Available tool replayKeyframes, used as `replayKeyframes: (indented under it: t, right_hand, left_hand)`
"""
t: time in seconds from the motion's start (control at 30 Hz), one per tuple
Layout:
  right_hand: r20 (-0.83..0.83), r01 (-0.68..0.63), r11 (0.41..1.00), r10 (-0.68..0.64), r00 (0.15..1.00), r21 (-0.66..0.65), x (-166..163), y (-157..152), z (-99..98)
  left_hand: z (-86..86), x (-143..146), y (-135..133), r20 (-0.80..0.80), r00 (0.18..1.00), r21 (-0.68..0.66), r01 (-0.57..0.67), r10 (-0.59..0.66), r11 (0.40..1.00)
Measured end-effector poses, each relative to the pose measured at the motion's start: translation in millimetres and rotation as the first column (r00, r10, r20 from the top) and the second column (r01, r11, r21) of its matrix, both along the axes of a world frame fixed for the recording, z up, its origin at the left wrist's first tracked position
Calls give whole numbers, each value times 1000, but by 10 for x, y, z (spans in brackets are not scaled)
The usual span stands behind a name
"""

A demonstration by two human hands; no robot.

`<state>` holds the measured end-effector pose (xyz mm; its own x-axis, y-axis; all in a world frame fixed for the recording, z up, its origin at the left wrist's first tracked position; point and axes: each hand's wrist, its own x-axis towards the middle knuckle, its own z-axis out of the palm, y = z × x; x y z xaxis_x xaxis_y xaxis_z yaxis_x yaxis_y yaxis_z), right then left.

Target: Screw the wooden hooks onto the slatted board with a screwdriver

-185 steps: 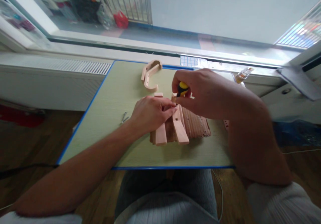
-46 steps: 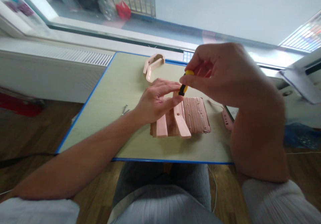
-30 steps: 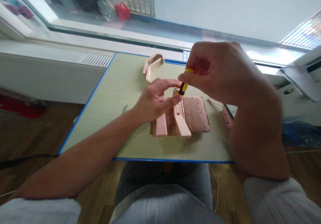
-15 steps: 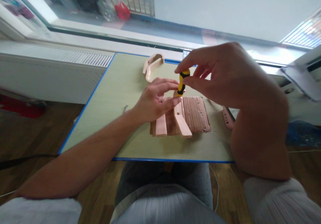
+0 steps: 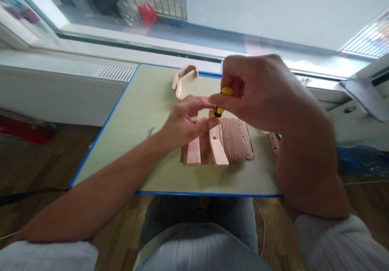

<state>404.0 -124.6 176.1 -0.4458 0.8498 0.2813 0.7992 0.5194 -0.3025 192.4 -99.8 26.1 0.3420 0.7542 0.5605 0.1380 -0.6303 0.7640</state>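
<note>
right hand (image 5: 258,94): fingers now curled, grip closed on screwdriver (image 5: 223,101) | left hand (image 5: 185,121): unchanged, grip loose on slat (image 5: 218,145)

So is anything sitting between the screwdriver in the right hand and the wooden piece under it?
Nothing visible: the right hand holds the yellow-and-black screwdriver over the pale wooden slat, with the left hand beside the tip, not under it.

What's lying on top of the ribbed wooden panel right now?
Two pale wooden bars lie across the ribbed wooden panel. The left hand covers their far ends; the screwdriver tip, in the right hand, is hidden.
</note>
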Motion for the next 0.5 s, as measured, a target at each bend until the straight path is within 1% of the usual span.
replayKeyframes:
  t: [0.1, 0.17, 0.23, 0.3, 0.4, 0.43, 0.5]
  right_hand:
    - [-38, 26, 1000, -27, 999, -17, -48, 4, -25]
    - [-14, 46, 999, -46, 999, 10, -52, 13, -28]
    - [16, 38, 999, -39, 999, 25, -25, 20, -19]
    - [13, -30, 1000, 30, 999, 5, 25, 22, -1]
    - [-40, -152, 988, 151, 988, -8, 100, 12, 25]
    - [-45, -169, 986, 169, 985, 3, 116, 9, 30]
    - [-35, -160, 986, 161, 986, 40, 127, 7, 27]
  left_hand:
    - [-15, 7, 2, 26, 1000, -16, -15, 16, 1000]
    - [-22, 8, 2, 35, 999, -41, -19, 21, 999]
    - [-21, 5, 6, 39, 999, -50, -14, 16, 999]
    - [-13, 1, 19, 32, 999, -45, 9, -8, 999]
    - [-1, -8, 45, 30, 998, -17, 51, -50, 999]
    - [1, -11, 51, 27, 998, -8, 58, -58, 998]
    - [4, -16, 55, 20, 998, 13, 62, -63, 998]
